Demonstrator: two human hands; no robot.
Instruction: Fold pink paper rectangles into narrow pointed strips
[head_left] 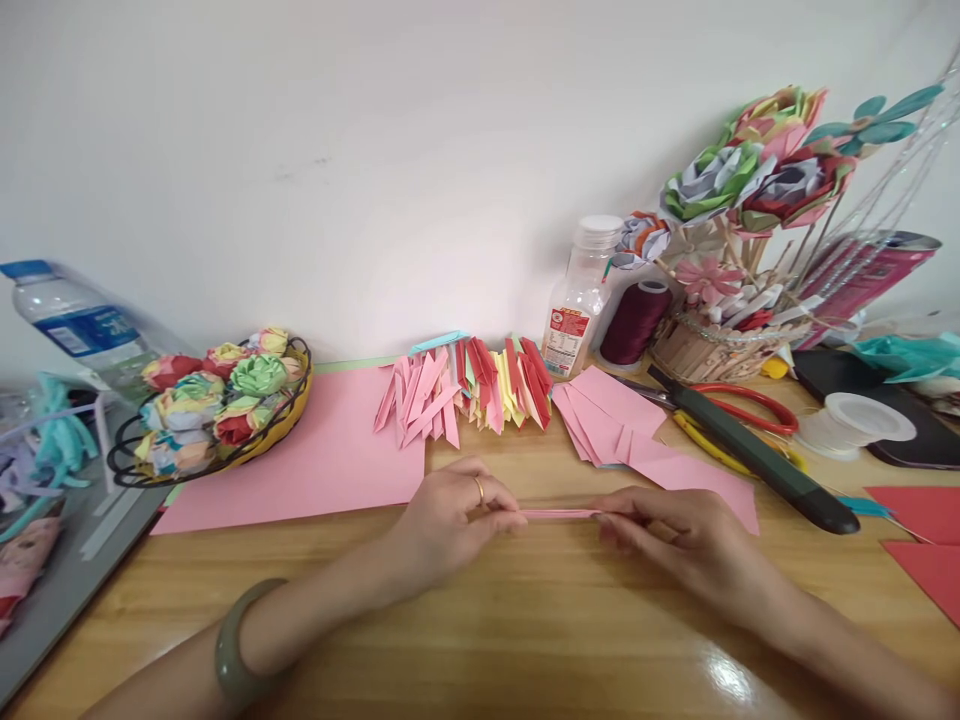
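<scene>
A wooden table (480, 640) is backed by a white wall (390, 180), near which a basket (291, 425) of paper flowers (259, 378) and folded paper pieces (487, 390) are set out. In front of these pieces, a narrow pink paper strip (559, 513) is pinched at one end by the left hand (457, 512) and at the other by the right hand (675, 530), both nearly closed.

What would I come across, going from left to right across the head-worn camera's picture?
Blue-capped bottle → basket with paper flowers → left hand → thin pink paper strip, pinched between both hands → right hand → white spool.
</scene>
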